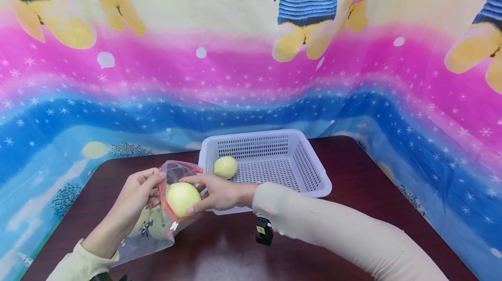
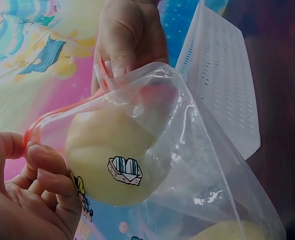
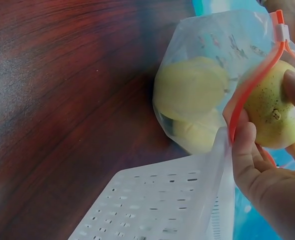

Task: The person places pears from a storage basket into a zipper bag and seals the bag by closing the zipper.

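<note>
A pale yellow pear [image 1: 183, 199] sits in the mouth of a clear zip bag [image 1: 135, 252] with a red zip edge. My right hand [image 1: 219, 191] grips that pear, with thumb and fingers on its sides; brown specks show on it in the right wrist view. My left hand [image 1: 131, 200] pinches the red edge of the bag on the other side of the mouth. Deeper in the bag lie more pears [image 3: 190, 90], seen through the plastic. Cartoon prints mark the bag's side in the left wrist view.
Behind the right hand stands a white perforated plastic basket [image 1: 251, 135], with one pear [image 1: 225, 167] at its left end. Both rest on a dark red-brown wooden table [image 1: 235, 250]. A patterned cloth [image 1: 235, 76] hangs around the table's back and sides.
</note>
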{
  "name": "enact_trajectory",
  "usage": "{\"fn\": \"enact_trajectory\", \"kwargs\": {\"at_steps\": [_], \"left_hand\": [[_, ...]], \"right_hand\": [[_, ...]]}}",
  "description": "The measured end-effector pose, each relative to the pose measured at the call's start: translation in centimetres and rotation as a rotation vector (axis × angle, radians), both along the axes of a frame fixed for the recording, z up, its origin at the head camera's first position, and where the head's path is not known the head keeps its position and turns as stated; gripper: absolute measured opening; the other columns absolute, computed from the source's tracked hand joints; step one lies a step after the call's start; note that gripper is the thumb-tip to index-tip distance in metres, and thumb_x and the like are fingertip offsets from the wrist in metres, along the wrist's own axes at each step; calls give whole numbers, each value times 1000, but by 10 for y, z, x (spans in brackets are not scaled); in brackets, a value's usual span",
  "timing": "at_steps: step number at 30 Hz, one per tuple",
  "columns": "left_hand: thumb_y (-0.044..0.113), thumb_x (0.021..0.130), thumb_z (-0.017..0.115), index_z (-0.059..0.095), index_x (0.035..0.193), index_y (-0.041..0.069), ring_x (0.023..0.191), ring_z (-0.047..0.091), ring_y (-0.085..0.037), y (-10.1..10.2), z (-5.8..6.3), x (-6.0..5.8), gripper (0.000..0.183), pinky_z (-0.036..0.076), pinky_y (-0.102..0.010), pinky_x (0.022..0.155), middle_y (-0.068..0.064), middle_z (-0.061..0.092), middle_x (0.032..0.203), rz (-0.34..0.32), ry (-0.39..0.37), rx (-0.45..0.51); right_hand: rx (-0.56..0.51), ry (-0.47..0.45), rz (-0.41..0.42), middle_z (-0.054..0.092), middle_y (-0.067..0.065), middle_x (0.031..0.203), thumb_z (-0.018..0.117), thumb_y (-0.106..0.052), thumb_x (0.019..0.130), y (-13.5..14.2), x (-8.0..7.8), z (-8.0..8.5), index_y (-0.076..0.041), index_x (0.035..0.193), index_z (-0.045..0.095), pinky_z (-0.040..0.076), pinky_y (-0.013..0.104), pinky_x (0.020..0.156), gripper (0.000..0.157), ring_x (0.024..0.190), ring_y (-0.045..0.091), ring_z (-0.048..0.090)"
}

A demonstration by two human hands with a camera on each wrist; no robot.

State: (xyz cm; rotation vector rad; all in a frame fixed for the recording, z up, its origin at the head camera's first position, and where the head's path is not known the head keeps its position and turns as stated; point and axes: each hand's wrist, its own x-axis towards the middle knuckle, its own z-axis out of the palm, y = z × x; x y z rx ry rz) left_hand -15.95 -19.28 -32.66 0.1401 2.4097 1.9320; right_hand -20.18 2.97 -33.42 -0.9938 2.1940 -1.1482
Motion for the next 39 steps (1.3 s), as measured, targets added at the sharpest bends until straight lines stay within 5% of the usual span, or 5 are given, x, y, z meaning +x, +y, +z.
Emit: {"fn": "enact_trajectory", "kwargs": {"at_steps": [30,39], "left_hand": [[25,107,50,52,73,11,51,44,-8,-5,3,-1,37,38,-28,48,4,46,59,-14,24,24],[24,107,49,53,73,11,51,45,-7,-6,2,0,37,38,-28,48,5,46,59,-10,31,36]], "right_hand": [[51,74,5,69,9,123,78,-11,87,-24,4,4,-10,152,43,51,14,76,74,88,1,60],[76,135,-8,65,3,96,77,-8,87,-35,5,0,-9,148,47,50,14,64,69,76,6,59]]}}
